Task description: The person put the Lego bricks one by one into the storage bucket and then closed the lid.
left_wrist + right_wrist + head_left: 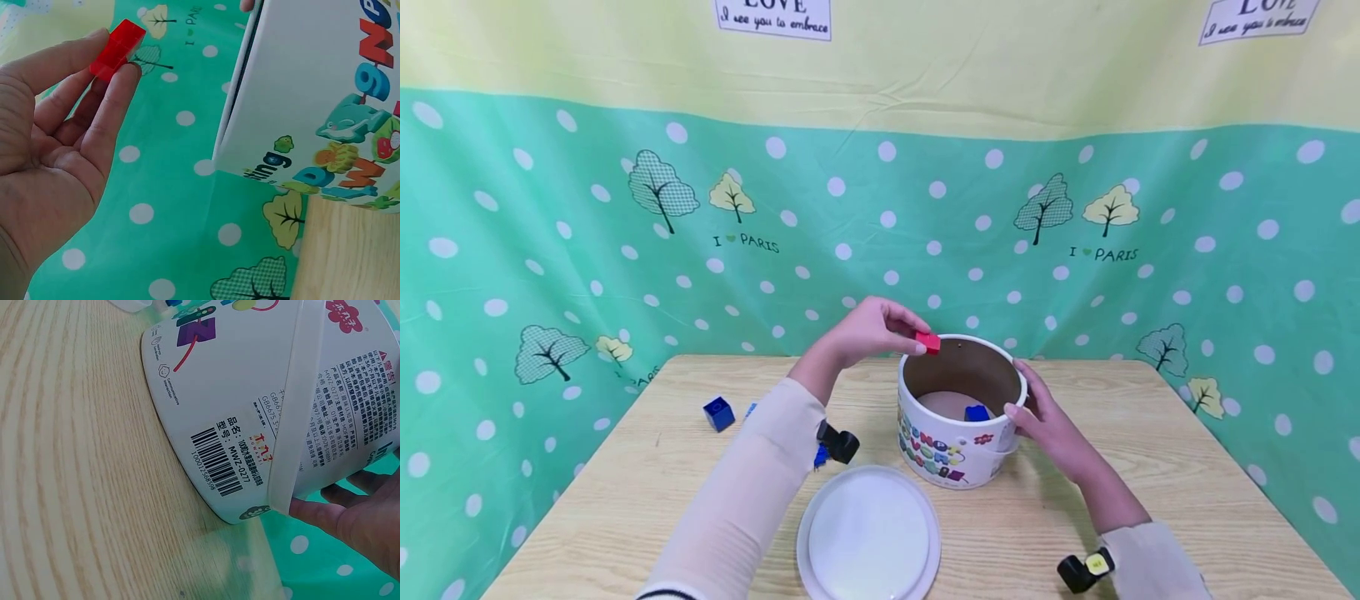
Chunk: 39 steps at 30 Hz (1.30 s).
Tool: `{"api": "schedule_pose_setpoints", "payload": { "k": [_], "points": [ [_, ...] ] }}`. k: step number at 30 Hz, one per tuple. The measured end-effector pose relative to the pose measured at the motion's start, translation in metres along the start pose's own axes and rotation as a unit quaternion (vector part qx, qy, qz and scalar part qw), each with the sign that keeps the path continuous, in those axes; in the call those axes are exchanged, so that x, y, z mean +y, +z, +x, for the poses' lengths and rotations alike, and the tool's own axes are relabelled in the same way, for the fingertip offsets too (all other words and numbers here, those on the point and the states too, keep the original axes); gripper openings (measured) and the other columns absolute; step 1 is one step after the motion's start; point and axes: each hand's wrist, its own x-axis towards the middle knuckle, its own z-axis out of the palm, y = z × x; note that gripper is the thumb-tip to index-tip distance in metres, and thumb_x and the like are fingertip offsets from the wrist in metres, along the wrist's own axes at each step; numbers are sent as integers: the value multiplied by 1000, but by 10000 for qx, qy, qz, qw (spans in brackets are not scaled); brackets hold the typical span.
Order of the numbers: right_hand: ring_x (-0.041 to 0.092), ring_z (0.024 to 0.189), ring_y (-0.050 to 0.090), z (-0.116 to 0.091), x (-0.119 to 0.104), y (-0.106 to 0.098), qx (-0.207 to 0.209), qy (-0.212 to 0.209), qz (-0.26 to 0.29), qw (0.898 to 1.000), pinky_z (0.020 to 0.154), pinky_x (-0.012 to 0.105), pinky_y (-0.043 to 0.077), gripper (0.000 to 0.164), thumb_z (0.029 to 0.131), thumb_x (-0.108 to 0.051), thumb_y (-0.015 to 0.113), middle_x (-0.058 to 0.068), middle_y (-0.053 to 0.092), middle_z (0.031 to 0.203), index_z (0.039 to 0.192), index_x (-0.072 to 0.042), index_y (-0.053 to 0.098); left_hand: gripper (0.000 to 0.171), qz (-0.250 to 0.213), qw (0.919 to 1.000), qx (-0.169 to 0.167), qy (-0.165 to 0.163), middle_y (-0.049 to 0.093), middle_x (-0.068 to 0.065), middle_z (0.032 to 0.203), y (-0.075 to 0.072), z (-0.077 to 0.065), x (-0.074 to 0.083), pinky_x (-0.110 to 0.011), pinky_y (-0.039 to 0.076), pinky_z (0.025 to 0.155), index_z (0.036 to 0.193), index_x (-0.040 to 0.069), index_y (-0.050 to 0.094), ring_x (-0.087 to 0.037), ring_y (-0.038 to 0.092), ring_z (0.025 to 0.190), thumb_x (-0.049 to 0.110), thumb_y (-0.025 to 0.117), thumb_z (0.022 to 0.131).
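Note:
My left hand (874, 330) pinches a red toy block (929, 342) between thumb and fingertips, above the left rim of a round white bucket (917, 433) printed with colourful letters. The left wrist view shows the red block (119, 49) at the fingertips, with the palm uncovered. On the bucket's right side, my right hand (1051, 423) grips the rim, thumb toward the front. A blue block (977, 413) lies inside on the bucket's floor. In the right wrist view, a white handle strap (301, 406) crosses the bucket's labelled side near the thumb.
A round white lid (868, 533) lies on the wooden table (625, 500) in front of the bucket. To the left stands a dark blue block (719, 413). Small blue pieces (821, 456) show partly behind the left sleeve. A green dotted cloth (887, 267) hangs behind the table.

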Motion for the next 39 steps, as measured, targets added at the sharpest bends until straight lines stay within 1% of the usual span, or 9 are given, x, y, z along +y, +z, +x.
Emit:
{"api": "schedule_pose_setpoints", "payload": {
  "k": [6,12,15,19,24,28,32,34,39],
  "points": [
    [50,138,25,-1,-1,0,5,2,15,10000,95,60,45,72,101,-28,52,24,14,158,157,-28,6,24,277,9995,-126,-66,73,-8,95,1,13,8,-31,55,83,103,5,74,-23,68,90,9,81,80],
    [50,138,24,0,-1,0,-4,16,-13,10000,96,60,45,72,102,-28,51,24,13,158,157,-27,5,26,364,9988,-287,-166,73,-7,94,5,26,15,-30,55,84,105,6,73,-22,68,92,11,81,81],
    [50,138,24,1,0,0,-11,22,-31,10000,96,60,44,72,102,-29,50,24,13,158,157,-27,4,25,329,9984,-375,-252,73,-7,95,6,32,15,-32,55,86,105,7,74,-22,67,93,12,81,81],
    [50,138,25,1,1,0,-5,26,-50,10000,96,61,44,72,102,-30,51,23,13,158,157,-29,5,24,295,9979,-392,-421,73,-7,96,7,39,14,-33,55,85,104,9,74,-22,67,94,11,80,81],
    [49,137,26,1,1,0,16,14,-57,10000,95,60,45,71,102,-30,51,22,14,158,157,-29,6,27,241,9965,-496,-633,73,-8,96,7,50,9,-32,54,87,110,5,73,-23,67,96,6,76,83],
    [49,138,26,1,1,-2,20,18,-84,10000,95,61,45,71,102,-30,51,21,14,158,157,-30,6,30,175,9951,-615,-752,73,-9,96,12,60,5,-33,53,90,114,1,71,-25,68,95,3,74,84],
    [48,138,25,1,2,-2,35,50,-53,10000,96,61,44,71,102,-31,51,20,14,158,157,-31,7,30,-8,9951,-611,-775,73,-9,97,19,67,-1,-41,52,93,114,2,71,-24,68,93,4,74,84],
    [48,139,25,1,2,-2,39,78,-19,10000,96,62,43,71,101,-32,52,20,14,158,157,-32,7,28,-188,9948,-568,-828,72,-9,99,22,69,-4,-44,51,95,113,2,71,-24,68,93,4,73,85],
    [48,139,24,1,0,-1,40,90,-35,9999,96,61,43,72,101,-32,52,21,14,158,157,-32,7,27,-636,9924,-392,-978,71,-11,103,25,74,-11,-36,55,88,111,3,72,-25,69,94,-2,71,85]
  ]
}}
